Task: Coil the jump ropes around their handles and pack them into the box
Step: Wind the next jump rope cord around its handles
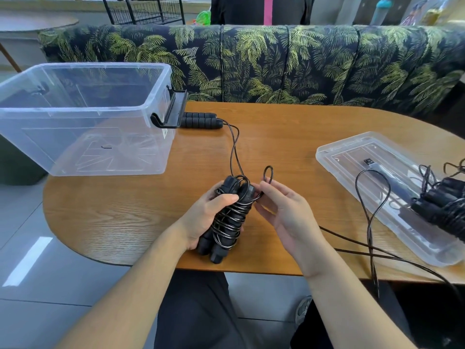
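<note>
left hand clamps the black foam-handled, cord-wrapped jump rope bundle, right hand pinches the last small cord loop — tuck it snugly under a wrap.

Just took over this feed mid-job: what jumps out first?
At the table's near edge, the left hand grips a coiled jump rope bundle while the right hand pinches its last loop. A clear plastic box stands open far left; its lid lies right, carrying more ropes.
</note>
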The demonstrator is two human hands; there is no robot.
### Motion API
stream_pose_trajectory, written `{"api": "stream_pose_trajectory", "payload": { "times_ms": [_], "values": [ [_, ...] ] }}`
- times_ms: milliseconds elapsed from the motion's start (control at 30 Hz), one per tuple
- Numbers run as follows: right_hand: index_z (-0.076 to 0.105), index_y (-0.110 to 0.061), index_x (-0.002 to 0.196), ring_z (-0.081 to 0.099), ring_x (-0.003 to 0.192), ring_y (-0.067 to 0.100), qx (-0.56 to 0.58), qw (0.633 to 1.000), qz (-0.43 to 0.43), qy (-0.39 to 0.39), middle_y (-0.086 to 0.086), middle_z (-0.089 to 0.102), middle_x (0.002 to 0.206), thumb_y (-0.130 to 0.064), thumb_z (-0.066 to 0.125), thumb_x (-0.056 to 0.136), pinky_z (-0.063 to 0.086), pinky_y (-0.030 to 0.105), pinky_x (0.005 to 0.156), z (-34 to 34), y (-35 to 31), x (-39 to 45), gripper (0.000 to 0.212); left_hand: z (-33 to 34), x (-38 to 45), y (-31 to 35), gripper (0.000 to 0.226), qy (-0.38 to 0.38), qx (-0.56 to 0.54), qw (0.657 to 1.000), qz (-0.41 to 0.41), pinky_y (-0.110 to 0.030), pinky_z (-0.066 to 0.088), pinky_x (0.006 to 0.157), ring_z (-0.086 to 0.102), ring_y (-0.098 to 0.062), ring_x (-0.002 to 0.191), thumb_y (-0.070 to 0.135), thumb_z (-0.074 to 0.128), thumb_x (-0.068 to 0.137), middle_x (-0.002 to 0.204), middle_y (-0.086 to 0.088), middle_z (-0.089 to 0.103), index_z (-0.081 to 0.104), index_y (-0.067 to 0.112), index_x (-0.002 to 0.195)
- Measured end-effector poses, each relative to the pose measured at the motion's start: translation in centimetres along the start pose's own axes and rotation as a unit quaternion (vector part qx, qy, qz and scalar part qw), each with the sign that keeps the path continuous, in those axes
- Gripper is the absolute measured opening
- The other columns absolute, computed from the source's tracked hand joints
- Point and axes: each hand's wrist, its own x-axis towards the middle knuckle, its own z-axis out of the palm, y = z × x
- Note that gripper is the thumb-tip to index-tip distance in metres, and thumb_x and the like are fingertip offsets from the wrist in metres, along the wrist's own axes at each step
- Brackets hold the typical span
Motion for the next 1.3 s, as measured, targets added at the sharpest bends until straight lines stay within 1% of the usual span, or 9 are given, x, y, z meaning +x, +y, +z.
{"api": "stream_pose_trajectory", "payload": {
  "times_ms": [133,300,400,500,700,900,1000,1133,1300],
  "values": [
    [0.070,-0.008,0.121,0.071,0.097,0.018,0.128,0.991,-0.007,0.035,0.008,0.077,0.101,-0.012,0.079,0.083,0.053,0.033,0.086,-0.2,0.1,-0.3,0.039,0.3,0.0,-0.1,0.018,0.009,-0.003,1.000,0.010,-0.041,0.055,0.066,0.063,-0.035,0.073,0.027,0.062,0.090,0.085,-0.023,0.064,0.064,0.021,0.107],
    [0.073,-0.016,0.102,0.068,0.079,0.013,0.173,0.984,-0.036,0.030,0.004,0.071,0.085,-0.018,0.080,0.078,0.052,0.035,0.084,0.5,-0.1,-1.2,0.025,0.2,0.0,0.0,0.025,0.006,-0.006,1.000,-0.003,-0.041,0.055,0.065,0.064,-0.035,0.073,0.029,0.061,0.090,0.085,-0.023,0.064,0.060,0.015,0.110],
    [0.076,-0.014,0.099,0.069,0.083,0.013,0.083,0.991,-0.089,0.051,0.004,0.074,0.082,-0.019,0.083,0.073,0.052,0.034,0.088,0.3,-0.4,-1.8,0.027,0.2,-0.1,0.1,0.042,0.010,-0.020,1.000,-0.021,-0.039,0.056,0.062,0.064,-0.033,0.070,0.036,0.064,0.085,0.083,-0.021,0.063,0.054,0.008,0.115],
    [0.079,-0.018,0.091,0.070,0.084,0.007,-0.092,0.981,-0.164,0.047,0.001,0.077,0.081,-0.013,0.081,0.082,0.052,0.020,0.078,-0.3,-0.3,-2.4,0.010,0.1,0.0,-0.1,0.054,0.028,-0.037,0.998,-0.030,-0.038,0.056,0.062,0.065,-0.030,0.068,0.043,0.066,0.079,0.083,-0.019,0.063,0.054,0.005,0.115],
    [0.077,-0.036,0.089,0.062,0.084,-0.002,-0.360,0.896,-0.251,0.062,-0.011,0.070,0.086,-0.024,0.081,0.083,0.042,0.006,0.070,-1.3,0.0,-3.0,0.014,0.5,-0.2,-0.1,0.053,0.024,-0.020,0.999,-0.012,-0.039,0.054,0.066,0.063,-0.030,0.070,0.054,0.054,0.094,0.083,-0.019,0.063,0.058,0.005,0.115],
    [0.080,-0.027,0.098,0.059,0.090,0.004,-0.442,0.827,-0.342,0.051,-0.031,0.062,0.072,-0.022,0.081,0.084,0.041,0.005,0.074,-1.0,0.3,-3.0,0.015,0.6,-0.5,0.3,0.053,0.018,-0.011,1.000,-0.017,-0.038,0.055,0.062,0.062,-0.031,0.068,0.050,0.048,0.093,0.082,-0.021,0.063,0.056,0.003,0.116],
    [0.080,-0.027,0.098,0.059,0.091,0.003,-0.446,0.824,-0.347,0.042,-0.043,0.061,0.084,-0.023,0.080,0.084,0.042,0.006,0.075,-1.2,0.3,-2.8,0.015,0.7,-0.6,0.5,0.038,0.002,-0.007,1.000,-0.014,-0.040,0.054,0.063,0.062,-0.031,0.068,0.041,0.047,0.094,0.082,-0.020,0.063,0.055,0.009,0.113],
    [0.081,-0.028,0.095,0.062,0.090,0.007,-0.417,0.837,-0.354,0.020,-0.031,0.067,0.093,-0.021,0.081,0.083,0.047,0.015,0.076,-1.0,0.8,-2.5,0.014,1.0,-0.6,0.5,0.027,-0.010,-0.020,1.000,-0.009,-0.040,0.053,0.061,0.060,-0.032,0.066,0.036,0.047,0.092,0.080,-0.018,0.063,0.060,0.016,0.103],
    [0.081,-0.027,0.095,0.061,0.084,0.011,-0.400,0.838,-0.371,0.022,-0.022,0.070,0.079,-0.019,0.082,0.082,0.046,0.018,0.073,-1.2,1.2,-2.1,0.015,1.0,-0.6,0.5,0.025,-0.025,-0.010,1.000,-0.008,-0.039,0.054,0.062,0.061,-0.031,0.067,0.037,0.048,0.092,0.083,-0.017,0.063,0.068,0.023,0.101]
  ]
}}
